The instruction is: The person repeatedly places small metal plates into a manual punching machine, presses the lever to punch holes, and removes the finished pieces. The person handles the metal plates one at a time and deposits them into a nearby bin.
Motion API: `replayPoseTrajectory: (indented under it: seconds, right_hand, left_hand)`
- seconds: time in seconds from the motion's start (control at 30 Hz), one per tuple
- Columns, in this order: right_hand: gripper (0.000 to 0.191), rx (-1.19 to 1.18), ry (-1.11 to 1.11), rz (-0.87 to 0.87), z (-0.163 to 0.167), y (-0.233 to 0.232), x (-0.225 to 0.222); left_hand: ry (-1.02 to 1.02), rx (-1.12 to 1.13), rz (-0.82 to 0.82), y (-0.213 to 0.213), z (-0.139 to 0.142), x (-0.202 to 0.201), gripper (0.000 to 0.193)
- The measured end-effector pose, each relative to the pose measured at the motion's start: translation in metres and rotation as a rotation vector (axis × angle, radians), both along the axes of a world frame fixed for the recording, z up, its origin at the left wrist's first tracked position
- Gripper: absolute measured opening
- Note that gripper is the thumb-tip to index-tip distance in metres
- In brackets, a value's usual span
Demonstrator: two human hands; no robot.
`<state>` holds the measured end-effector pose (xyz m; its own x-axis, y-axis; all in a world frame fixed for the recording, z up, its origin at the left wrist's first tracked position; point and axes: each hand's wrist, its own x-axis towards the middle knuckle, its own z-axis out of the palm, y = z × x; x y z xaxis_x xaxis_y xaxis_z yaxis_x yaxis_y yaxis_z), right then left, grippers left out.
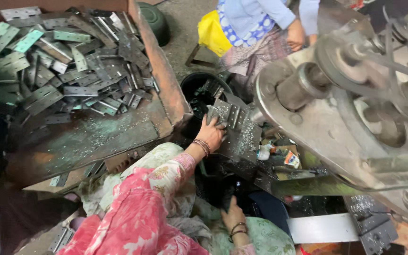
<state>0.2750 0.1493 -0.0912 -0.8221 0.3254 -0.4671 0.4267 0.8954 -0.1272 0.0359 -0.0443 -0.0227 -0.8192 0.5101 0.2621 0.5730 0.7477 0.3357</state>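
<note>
Pressing my left hand (210, 133) flat on a metal hinge plate (226, 113) at the press bed (242, 141), fingers gripping its edge to steady it; my right hand (233, 216) rests loosely closed on my lap, holding nothing I can see

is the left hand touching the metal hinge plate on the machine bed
Touching. The head view shows the left hand with its fingers laid over the edge of the hinge plate; no gap shows between them.

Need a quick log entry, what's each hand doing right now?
Left hand: closed on a perforated metal plate at the machine bed.
Right hand: resting low by the lap; grip cannot be told.
</note>
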Motion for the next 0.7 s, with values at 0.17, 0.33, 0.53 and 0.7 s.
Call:
replayPoseTrajectory:
  seconds: [0.17,0.33,0.53,0.7]
  right_hand:
    - [0.086,0.067,-0.016,0.102,0.041,0.022,-0.016]
    - [0.085,0.181,-0.120,0.090,0.058,0.026,-0.026]
    - [0.090,0.198,-0.182,0.087,0.047,0.042,-0.027]
    - [0.099,0.183,-0.198,0.067,0.022,0.070,-0.023]
  left_hand:
    - [0.299,0.273,0.431,-0.095,-0.017,-0.011,0.031]
    - [-0.031,0.058,0.750,-0.195,-0.058,-0.008,0.048]
    - [-0.246,-0.242,0.927,-0.256,-0.092,-0.004,0.047]
    - [-0.058,-0.328,0.979,-0.264,-0.094,-0.027,0.037]
